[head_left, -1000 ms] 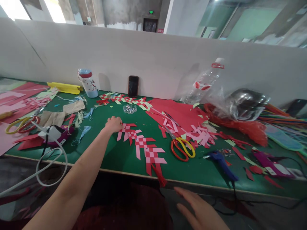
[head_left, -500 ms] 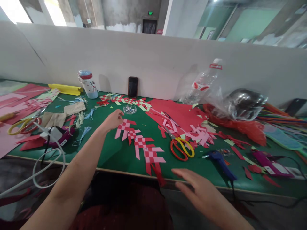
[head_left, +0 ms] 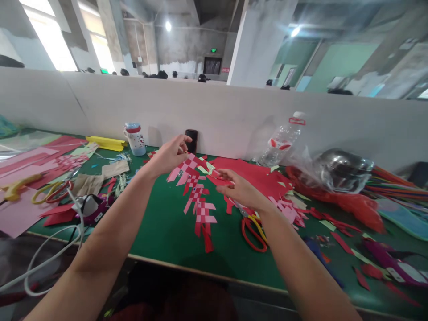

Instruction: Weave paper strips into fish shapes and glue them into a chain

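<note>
My left hand (head_left: 171,156) is closed at the upper end of a string of woven paper fish (head_left: 196,191), holding it up over the green table. The fish are checkered pink and red, with strip fins, small eyes and a red tassel (head_left: 207,243) at the lower end. My right hand (head_left: 239,189) is to the right of the fish, over the near edge of a red paper sheet (head_left: 254,171). Its thumb and forefinger are apart, with red paper showing between them; contact with it is unclear. Scissors (head_left: 254,234) with red and yellow handles lie partly behind my right forearm.
Pink paper scraps (head_left: 289,209) are heaped at the right, near a purple device (head_left: 394,263). A blue glue gun (head_left: 321,256) is half behind my right forearm. A plastic bottle (head_left: 276,145), a phone (head_left: 191,140) and a flask (head_left: 135,140) stand along the partition.
My left hand has raised the fish string off the table. My right hand has moved from the table's front edge up and inward beside it. The view has tilted up.
</note>
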`<move>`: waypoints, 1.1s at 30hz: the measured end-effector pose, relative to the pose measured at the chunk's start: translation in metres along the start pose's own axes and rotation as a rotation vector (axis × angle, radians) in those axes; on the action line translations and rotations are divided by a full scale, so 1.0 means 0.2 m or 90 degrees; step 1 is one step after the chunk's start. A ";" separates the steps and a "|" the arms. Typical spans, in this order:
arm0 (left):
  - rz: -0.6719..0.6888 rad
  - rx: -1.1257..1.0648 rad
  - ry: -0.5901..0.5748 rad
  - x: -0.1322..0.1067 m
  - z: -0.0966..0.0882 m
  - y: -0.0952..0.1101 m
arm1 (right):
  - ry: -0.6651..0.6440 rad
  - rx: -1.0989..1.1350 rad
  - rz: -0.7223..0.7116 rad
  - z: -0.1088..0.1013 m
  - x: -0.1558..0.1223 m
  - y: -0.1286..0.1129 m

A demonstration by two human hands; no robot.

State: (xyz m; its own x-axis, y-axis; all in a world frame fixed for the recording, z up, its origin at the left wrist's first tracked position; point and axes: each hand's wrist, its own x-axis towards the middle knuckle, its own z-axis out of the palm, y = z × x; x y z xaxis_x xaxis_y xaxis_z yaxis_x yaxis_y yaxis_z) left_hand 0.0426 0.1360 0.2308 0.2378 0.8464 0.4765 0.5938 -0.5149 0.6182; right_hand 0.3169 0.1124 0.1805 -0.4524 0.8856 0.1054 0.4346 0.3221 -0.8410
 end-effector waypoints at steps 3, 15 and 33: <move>0.012 0.024 0.004 0.06 -0.06 0.09 | -0.056 0.047 -0.018 0.04 0.18 0.02; 0.081 0.034 0.065 0.21 -0.30 0.24 | -0.193 0.133 -0.088 0.07 0.38 -0.16; -0.065 -0.144 0.028 0.10 -0.33 -0.01 | -0.291 0.162 0.041 0.12 0.34 -0.35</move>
State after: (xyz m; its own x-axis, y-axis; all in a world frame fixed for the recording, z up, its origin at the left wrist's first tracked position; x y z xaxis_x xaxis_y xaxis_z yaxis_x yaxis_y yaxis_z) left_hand -0.0052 0.1449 0.2809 0.1489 0.8912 0.4284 0.4251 -0.4488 0.7860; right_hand 0.2374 0.1416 0.2333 -0.7495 0.6461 -0.1445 0.2947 0.1302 -0.9467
